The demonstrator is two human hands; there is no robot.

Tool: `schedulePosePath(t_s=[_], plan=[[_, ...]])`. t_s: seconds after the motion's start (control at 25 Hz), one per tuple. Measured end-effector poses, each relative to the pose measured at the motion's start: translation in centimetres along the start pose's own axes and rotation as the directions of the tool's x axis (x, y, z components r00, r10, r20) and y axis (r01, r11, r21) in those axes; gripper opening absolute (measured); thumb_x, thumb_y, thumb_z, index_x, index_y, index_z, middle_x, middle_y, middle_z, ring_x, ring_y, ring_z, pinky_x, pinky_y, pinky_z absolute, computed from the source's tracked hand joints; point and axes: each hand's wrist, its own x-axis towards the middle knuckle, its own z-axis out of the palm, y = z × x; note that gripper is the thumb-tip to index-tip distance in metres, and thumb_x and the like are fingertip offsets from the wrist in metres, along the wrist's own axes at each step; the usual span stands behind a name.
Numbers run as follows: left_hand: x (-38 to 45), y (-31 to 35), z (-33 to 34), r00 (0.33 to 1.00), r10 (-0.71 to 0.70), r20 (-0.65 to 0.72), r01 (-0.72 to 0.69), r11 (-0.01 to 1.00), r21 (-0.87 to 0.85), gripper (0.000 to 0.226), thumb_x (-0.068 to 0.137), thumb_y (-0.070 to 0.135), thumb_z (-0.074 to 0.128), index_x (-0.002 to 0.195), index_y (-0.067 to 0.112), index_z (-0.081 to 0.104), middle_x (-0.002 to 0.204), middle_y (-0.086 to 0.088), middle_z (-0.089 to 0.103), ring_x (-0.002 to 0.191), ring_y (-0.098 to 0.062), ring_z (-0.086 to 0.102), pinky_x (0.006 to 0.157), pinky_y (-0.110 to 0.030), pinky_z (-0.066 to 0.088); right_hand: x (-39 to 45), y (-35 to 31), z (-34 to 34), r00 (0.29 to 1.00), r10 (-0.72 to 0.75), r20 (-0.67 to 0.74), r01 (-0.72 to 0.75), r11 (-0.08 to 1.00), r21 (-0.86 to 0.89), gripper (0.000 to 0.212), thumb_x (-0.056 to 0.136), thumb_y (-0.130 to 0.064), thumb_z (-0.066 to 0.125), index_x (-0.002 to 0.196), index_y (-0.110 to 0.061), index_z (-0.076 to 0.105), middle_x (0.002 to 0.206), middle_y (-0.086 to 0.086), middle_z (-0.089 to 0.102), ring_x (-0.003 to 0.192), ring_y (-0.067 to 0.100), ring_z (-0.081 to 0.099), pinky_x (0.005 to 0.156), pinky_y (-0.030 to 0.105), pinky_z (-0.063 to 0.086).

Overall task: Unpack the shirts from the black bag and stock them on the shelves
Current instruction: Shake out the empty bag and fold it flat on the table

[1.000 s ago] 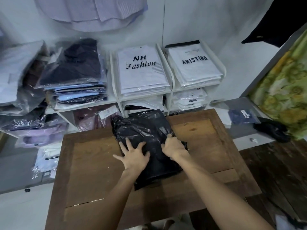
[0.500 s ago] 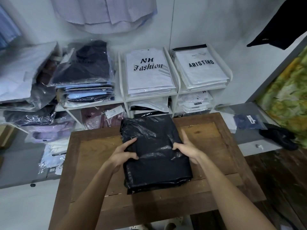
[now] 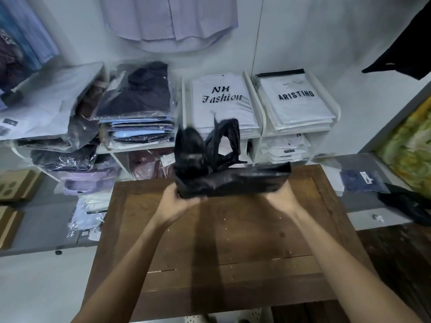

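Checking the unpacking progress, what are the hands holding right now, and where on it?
Both hands hold the shiny black plastic bag above the brown wooden table: left hand at its left end, right hand under its right end.

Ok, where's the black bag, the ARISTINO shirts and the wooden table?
black bag [image 3: 233,180], head view, on its crinkled front side.
ARISTINO shirts [image 3: 296,106], head view, on the top pack.
wooden table [image 3: 233,231], head view, on its bare top.

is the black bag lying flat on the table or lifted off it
Lifted. Left hand and right hand grip the black bag at its ends above the wooden table, loose plastic flapping upward.
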Motion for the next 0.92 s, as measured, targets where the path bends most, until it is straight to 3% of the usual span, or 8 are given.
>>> schedulePosePath(t_s=[0.12, 0.28, 0.44, 0.52, 0.64, 0.76, 0.84, 0.92], plan=[[-3.5, -2.6, -0.4, 0.943, -0.196, 0.269, 0.162, 0.976, 0.144, 0.055, 0.064, 0.05, 0.09, 0.113, 0.042, 0.067, 0.103, 0.033, 0.072, 0.102, 0.013, 0.065, 0.095, -0.015, 0.052, -3.8, 3.3, -1.0, 0.948, 0.144, 0.283, -0.102, 0.982, -0.159, 0.054, 0.081, 0.008, 0.081, 0.111, -0.033, 0.064, 0.107, -0.017, 0.068, 0.099, -0.011, 0.067, 0.097, 0.02, 0.053], [-5.3, -5.3, -0.7, 0.892, -0.328, 0.311, 0.189, 0.896, 0.402, 0.062, 0.074, 0.09, 0.049, 0.128, 0.06, 0.045, 0.148, 0.023, 0.044, 0.14, -0.002, 0.037, 0.123, -0.035, 0.027, -6.0, 6.0, -2.1, 0.867, 0.186, 0.463, -0.122, 0.979, -0.165, 0.092, 0.068, -0.026, 0.098, 0.146, -0.033, 0.049, 0.141, -0.013, 0.062, 0.132, 0.006, 0.058, 0.107, 0.025, 0.047], [-4.6, -5.5, 0.0, 0.91, -0.274, 0.312, 0.014, 0.77, 0.638, 0.052, 0.094, 0.074, 0.019, 0.137, 0.06, 0.044, 0.154, 0.018, 0.043, 0.147, -0.007, 0.028, 0.122, -0.028, 0.013, -5.6, 4.9, -2.7, 0.797, 0.244, 0.552, -0.136, 0.964, -0.231, 0.057, 0.078, -0.043, 0.086, 0.13, -0.035, 0.065, 0.131, -0.017, 0.069, 0.129, 0.011, 0.061, 0.108, 0.031, 0.05], [-4.6, -5.5, 0.1, 0.926, -0.194, 0.323, -0.087, 0.724, 0.684, 0.048, 0.098, 0.067, 0.018, 0.136, 0.059, 0.046, 0.151, 0.02, 0.047, 0.144, -0.005, 0.031, 0.117, -0.024, 0.014, -5.7, 4.5, -2.8, 0.82, 0.187, 0.541, -0.008, 0.949, -0.316, 0.065, 0.073, -0.049, 0.09, 0.13, -0.04, 0.061, 0.145, -0.017, 0.053, 0.139, 0.01, 0.05, 0.112, 0.029, 0.044], [-5.0, -5.9, -0.4, 0.913, -0.002, 0.408, -0.254, 0.78, 0.572, 0.029, 0.105, 0.051, 0.037, 0.128, 0.068, 0.037, 0.148, 0.035, 0.034, 0.143, 0.016, 0.015, 0.124, -0.02, 0.006, -5.8, 4.0, -3.1, 0.864, -0.086, 0.497, 0.392, 0.735, -0.554, 0.102, 0.06, -0.079, 0.081, 0.149, -0.052, 0.036, 0.167, -0.015, 0.006, 0.155, 0.012, 0.014, 0.121, 0.043, 0.018], [-5.1, -6.8, -0.6, 0.853, -0.134, 0.504, -0.266, 0.72, 0.641, 0.043, 0.101, 0.061, 0.031, 0.143, 0.053, 0.039, 0.155, 0.022, 0.036, 0.149, 0.007, 0.01, 0.126, -0.027, -0.003, -5.2, -0.1, -3.3, 0.858, -0.187, 0.479, 0.459, 0.697, -0.551, 0.119, 0.068, -0.088, 0.066, 0.162, -0.044, 0.008, 0.171, -0.018, -0.004, 0.158, 0.008, -0.001, 0.123, 0.048, 0.006], [-5.2, -7.3, -0.4, 0.804, -0.3, 0.514, -0.215, 0.659, 0.721, 0.087, 0.085, 0.084, 0.012, 0.146, 0.036, 0.051, 0.157, 0.006, 0.042, 0.15, -0.013, 0.022, 0.126, -0.034, 0.0, -3.8, -2.6, -1.6, 0.798, -0.208, 0.565, 0.577, 0.536, -0.617, 0.088, 0.091, -0.084, 0.036, 0.162, -0.042, 0.008, 0.171, -0.02, -0.001, 0.158, 0.004, -0.006, 0.127, 0.047, 0.002], [-5.2, -7.3, -0.2, 0.783, -0.377, 0.494, -0.152, 0.655, 0.74, 0.111, 0.067, 0.098, 0.001, 0.143, 0.036, 0.052, 0.156, 0.002, 0.044, 0.145, -0.021, 0.033, 0.126, -0.044, 0.006, -2.9, -3.2, 0.7, 0.744, -0.02, 0.668, 0.615, 0.411, -0.673, 0.073, 0.098, -0.077, 0.009, 0.162, -0.042, 0.008, 0.17, -0.018, 0.003, 0.158, 0.005, -0.006, 0.128, 0.045, -0.006]])
